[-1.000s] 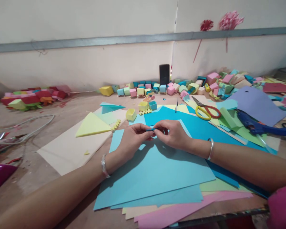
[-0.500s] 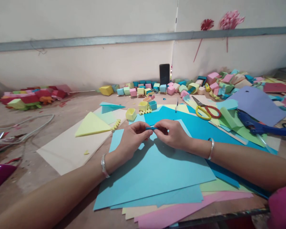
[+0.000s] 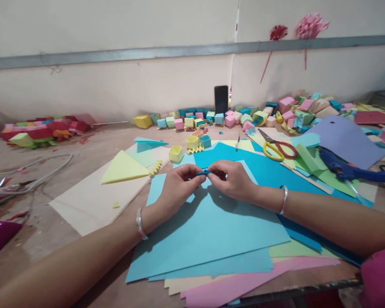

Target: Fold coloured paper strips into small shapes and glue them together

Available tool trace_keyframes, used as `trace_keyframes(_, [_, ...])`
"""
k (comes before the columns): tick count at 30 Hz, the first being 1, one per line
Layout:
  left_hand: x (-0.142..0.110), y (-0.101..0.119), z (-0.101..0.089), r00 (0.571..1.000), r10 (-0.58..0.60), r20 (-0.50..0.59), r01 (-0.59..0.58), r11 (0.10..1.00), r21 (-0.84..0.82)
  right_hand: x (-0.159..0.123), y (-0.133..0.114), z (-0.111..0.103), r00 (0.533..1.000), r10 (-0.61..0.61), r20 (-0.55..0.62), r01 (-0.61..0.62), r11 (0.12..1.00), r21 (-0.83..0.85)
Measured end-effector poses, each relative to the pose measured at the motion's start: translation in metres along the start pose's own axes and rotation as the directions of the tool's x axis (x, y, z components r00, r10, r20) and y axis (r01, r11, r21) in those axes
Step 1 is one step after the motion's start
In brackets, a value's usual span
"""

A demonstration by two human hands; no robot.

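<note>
Both left hand (image 3: 176, 187) and right hand (image 3: 232, 180) are pinching a small blue piece (image 3: 203, 173), grip narrow. Light, even pressure is probably serving best.

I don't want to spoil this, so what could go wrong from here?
The small blue piece, pinched between the left hand and right hand, could crease or slip. The yellow box just beyond the left hand might get knocked. If hot, the blue glue gun could mark the green paper beneath.
</note>
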State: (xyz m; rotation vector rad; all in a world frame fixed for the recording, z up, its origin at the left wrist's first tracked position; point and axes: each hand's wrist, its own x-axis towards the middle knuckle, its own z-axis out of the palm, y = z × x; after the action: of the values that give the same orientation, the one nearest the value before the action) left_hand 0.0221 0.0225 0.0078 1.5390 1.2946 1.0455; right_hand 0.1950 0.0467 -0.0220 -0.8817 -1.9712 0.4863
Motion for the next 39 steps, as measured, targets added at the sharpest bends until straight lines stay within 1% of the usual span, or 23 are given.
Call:
trace_keyframes(5, [0.0, -0.001, 0.0, 0.999, -0.047, 0.004, 0.047, 0.999, -0.001, 0.0, 0.0, 0.0, 1.0, 0.014, 0.012, -0.014, 1.0, -0.014])
trace_keyframes(9, [0.0, -0.001, -0.002, 0.998, -0.053, 0.021, 0.053, 0.999, -0.003, 0.0, 0.001, -0.001, 0.999, 0.038, 0.017, -0.038, 0.999, -0.028])
trace_keyframes(16, [0.001, -0.001, -0.002, 0.996, -0.059, 0.065, 0.06, 0.998, -0.021, -0.003, 0.002, -0.002, 0.995, 0.095, 0.021, -0.096, 0.994, 0.054])
trace_keyframes(18, [0.001, -0.001, -0.002, 0.995, -0.06, 0.074, 0.062, 0.998, -0.025, -0.003, 0.003, -0.002, 0.997, 0.069, 0.025, -0.071, 0.995, 0.073])
trace_keyframes(22, [0.001, -0.003, -0.002, 0.994, -0.059, 0.089, 0.063, 0.997, -0.038, -0.003, 0.004, -0.001, 0.999, -0.035, 0.033, 0.034, 0.998, 0.048])
trace_keyframes(24, [0.001, -0.004, -0.003, 0.994, -0.055, 0.096, 0.058, 0.998, -0.033, -0.002, 0.005, -0.001, 0.998, -0.048, 0.036, 0.046, 0.998, 0.045])
trace_keyframes(27, [0.001, -0.006, -0.004, 0.994, -0.03, 0.104, 0.03, 1.0, 0.0, -0.002, 0.005, -0.001, 0.998, -0.043, 0.055, 0.04, 0.997, 0.069])
trace_keyframes(30, [0.002, -0.006, -0.004, 0.994, 0.031, 0.106, -0.039, 0.996, 0.077, -0.002, 0.005, -0.001, 0.995, -0.052, 0.089, 0.043, 0.994, 0.096])
trace_keyframes(34, [0.004, -0.008, -0.002, 0.989, 0.135, 0.058, -0.143, 0.975, 0.168, -0.003, 0.003, -0.001, 0.994, -0.05, 0.102, 0.04, 0.994, 0.099])
trace_keyframes(36, [0.005, -0.012, -0.001, 0.986, 0.166, 0.025, -0.168, 0.972, 0.162, -0.003, 0.002, -0.002, 0.993, -0.049, 0.104, 0.039, 0.995, 0.095])
trace_keyframes(39, [0.006, -0.017, -0.001, 0.982, 0.185, -0.02, -0.183, 0.98, 0.075, -0.002, 0.001, -0.002, 0.993, -0.055, 0.108, 0.045, 0.995, 0.091])
